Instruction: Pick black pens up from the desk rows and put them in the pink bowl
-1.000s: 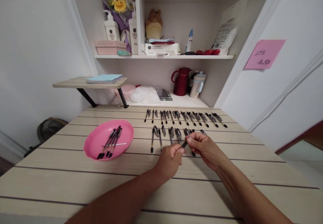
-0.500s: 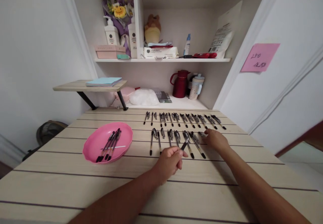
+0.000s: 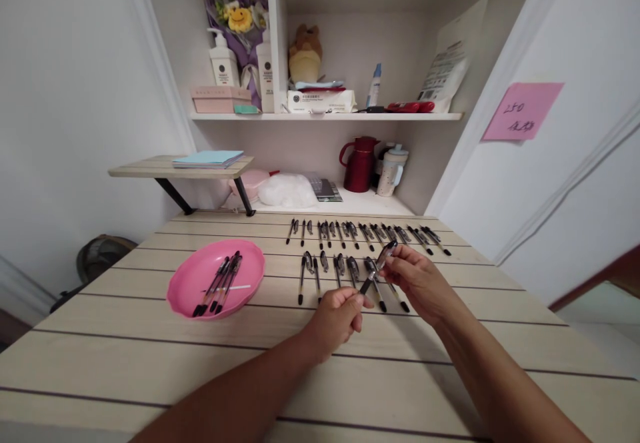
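My left hand (image 3: pixel 336 320) is closed around a black pen (image 3: pixel 367 284), whose tip end points up and to the right. Between the thumb and fingers of my right hand (image 3: pixel 417 282) is a dark pen cap (image 3: pixel 387 254). The cap is at the pen's tip end; whether it is seated on it I cannot tell. Under and behind my hands lies a front row of pens (image 3: pixel 301 282) with caps (image 3: pixel 324 261) beside them. My hands partly cover this row. Farther back is a second row of pens and caps (image 3: pixel 342 231).
Left of my hands, a pink bowl (image 3: pixel 181 283) holds several capped pens (image 3: pixel 223 284) and a thin white strip. A small raised shelf (image 3: pixel 150 167) bears blue paper (image 3: pixel 209 158). Behind the slatted table (image 3: pixel 210 363) stand a red jug (image 3: pixel 359 166) and a tumbler (image 3: pixel 391 173).
My right hand has picked up a cap from the right end of the front row and brought it left to the pen's tip. My left hand has stayed nearly still.
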A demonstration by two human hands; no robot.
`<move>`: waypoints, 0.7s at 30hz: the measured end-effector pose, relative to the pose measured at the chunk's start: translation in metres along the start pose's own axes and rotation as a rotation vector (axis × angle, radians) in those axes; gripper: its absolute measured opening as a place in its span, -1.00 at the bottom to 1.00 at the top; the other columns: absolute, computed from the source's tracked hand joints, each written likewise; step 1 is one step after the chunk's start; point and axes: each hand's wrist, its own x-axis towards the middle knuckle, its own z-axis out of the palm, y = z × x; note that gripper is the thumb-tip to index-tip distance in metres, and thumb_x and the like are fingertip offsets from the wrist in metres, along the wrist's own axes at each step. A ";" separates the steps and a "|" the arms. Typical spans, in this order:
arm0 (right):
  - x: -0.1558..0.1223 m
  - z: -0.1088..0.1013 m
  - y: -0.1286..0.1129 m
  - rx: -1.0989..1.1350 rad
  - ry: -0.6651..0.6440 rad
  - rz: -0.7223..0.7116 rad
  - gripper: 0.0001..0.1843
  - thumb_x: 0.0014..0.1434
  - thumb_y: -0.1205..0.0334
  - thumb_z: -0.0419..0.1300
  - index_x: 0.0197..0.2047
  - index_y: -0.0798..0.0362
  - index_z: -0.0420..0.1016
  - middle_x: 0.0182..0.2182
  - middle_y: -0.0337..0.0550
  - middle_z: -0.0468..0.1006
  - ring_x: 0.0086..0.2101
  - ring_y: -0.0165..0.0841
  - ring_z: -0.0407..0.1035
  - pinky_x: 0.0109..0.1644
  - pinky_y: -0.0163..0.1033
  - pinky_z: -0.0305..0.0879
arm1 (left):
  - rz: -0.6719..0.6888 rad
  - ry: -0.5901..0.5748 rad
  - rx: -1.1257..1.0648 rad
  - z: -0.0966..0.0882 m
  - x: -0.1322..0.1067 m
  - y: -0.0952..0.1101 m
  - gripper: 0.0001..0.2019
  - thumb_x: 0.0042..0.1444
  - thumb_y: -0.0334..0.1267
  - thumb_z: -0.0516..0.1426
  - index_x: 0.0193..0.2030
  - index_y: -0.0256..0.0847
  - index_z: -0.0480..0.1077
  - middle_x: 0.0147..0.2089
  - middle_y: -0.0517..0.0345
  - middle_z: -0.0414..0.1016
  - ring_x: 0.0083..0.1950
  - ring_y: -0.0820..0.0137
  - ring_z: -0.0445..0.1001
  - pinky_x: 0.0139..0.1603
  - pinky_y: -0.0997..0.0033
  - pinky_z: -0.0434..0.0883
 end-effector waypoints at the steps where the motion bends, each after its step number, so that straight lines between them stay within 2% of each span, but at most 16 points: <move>1: -0.001 0.002 0.000 -0.003 -0.004 -0.020 -0.78 -0.07 0.14 0.26 -0.44 0.05 0.31 -0.53 -0.27 0.39 -0.53 -0.48 0.23 -0.43 -0.34 0.13 | 0.005 0.002 -0.001 0.000 0.000 0.000 -0.69 0.05 -0.05 0.02 -0.34 -0.31 0.31 -0.69 0.38 0.17 -0.79 0.69 -0.08 -0.74 0.59 -0.18; 5: -0.004 0.006 0.003 -0.027 -0.034 -0.069 -0.79 -0.08 0.15 0.28 -0.43 0.05 0.34 -0.56 -0.28 0.37 -0.54 -0.49 0.20 -0.47 -0.35 0.08 | 0.023 0.010 -0.005 0.000 -0.001 0.001 -0.70 0.05 -0.06 0.01 -0.33 -0.31 0.31 -0.69 0.38 0.17 -0.79 0.69 -0.08 -0.74 0.60 -0.17; 10: -0.010 0.007 0.007 -0.029 -0.042 -0.054 -0.56 -0.13 0.15 0.31 -0.14 0.00 0.37 -0.56 -0.33 0.32 -0.50 -0.45 0.25 -0.44 -0.33 0.12 | 0.021 0.004 -0.005 -0.001 0.000 -0.001 -0.69 0.04 -0.06 0.01 -0.31 -0.32 0.31 -0.69 0.38 0.16 -0.78 0.68 -0.07 -0.74 0.58 -0.17; 17: -0.015 0.004 0.005 -0.068 -0.159 -0.018 -0.69 -0.07 0.09 0.27 -0.24 0.01 0.40 -0.53 -0.29 0.32 -0.47 -0.42 0.25 -0.44 -0.33 0.12 | -0.015 -0.036 -0.015 -0.002 -0.001 0.001 -0.71 0.03 -0.09 0.02 -0.32 -0.32 0.31 -0.67 0.37 0.20 -0.78 0.69 -0.08 -0.74 0.57 -0.18; 21: -0.017 0.003 0.004 -0.132 -0.192 -0.022 -0.69 -0.06 0.05 0.26 -0.26 0.01 0.40 -0.55 -0.28 0.34 -0.50 -0.42 0.23 -0.43 -0.31 0.12 | -0.023 -0.042 -0.029 -0.001 -0.002 0.003 -0.70 0.01 -0.07 0.04 -0.32 -0.32 0.31 -0.67 0.37 0.20 -0.78 0.70 -0.08 -0.74 0.57 -0.18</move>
